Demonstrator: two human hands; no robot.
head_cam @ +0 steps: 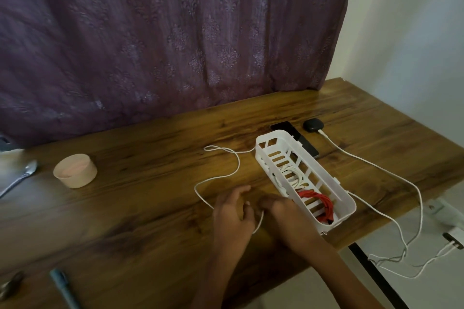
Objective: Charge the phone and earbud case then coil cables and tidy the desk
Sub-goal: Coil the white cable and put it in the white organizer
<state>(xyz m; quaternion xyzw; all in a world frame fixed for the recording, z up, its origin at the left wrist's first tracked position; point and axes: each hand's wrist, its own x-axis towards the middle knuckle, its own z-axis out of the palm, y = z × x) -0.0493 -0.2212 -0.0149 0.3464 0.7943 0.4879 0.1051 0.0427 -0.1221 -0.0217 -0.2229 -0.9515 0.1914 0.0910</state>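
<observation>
Head view is showing the left hand (233, 211) gripping the white cable (237, 168), whose slack is looping ahead across the table (150, 208) toward the basket (334, 183), nearer the right hand (283, 213), whose grip I cannot tell.

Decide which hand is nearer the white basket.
Right. The right hand rests just left of the basket, close beside its long side; the left hand is further left, holding the white cable, with the right hand between it and the basket.
</observation>
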